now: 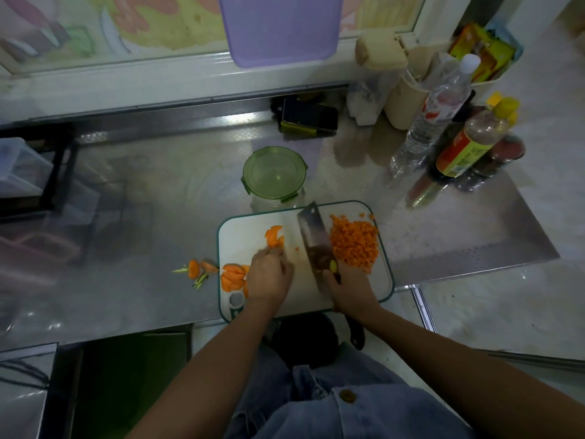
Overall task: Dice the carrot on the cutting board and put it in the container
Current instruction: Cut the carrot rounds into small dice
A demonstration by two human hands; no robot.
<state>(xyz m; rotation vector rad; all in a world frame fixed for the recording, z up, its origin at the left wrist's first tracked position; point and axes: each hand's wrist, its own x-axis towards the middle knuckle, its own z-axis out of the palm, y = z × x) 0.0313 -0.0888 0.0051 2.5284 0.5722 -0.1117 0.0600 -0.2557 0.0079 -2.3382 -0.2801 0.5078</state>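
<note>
Steel counter is stretching below a window ledge, and a white cutting board with a green rim is lying at its near edge.

The right hand is gripping the cleaver with its fingers wrapped closed around the dark handle, close to the blade. The handle's end is sticking out behind the wrist, past the board's edge. The blade is pointing away from the person, lying just left of the diced carrot, which is heaped on the board's right side. The forearm is coming in from the lower right.

The left hand is sitting knuckles up on the middle of the board, with its fingers curled down and the tips holding a few carrot slices. The fingertips are blurred, so the exact pinch cannot be told. More uncut slices are lying at the board's left edge, beside the wrist.

The container, clear with a green lid on it, is standing just beyond the board's far edge. Carrot ends are lying on the counter left of the board.

At the far right a yellow-capped bottle is wearing an orange and yellow label, and a clear bottle a red and white one, but their writing is too small to read.
</note>
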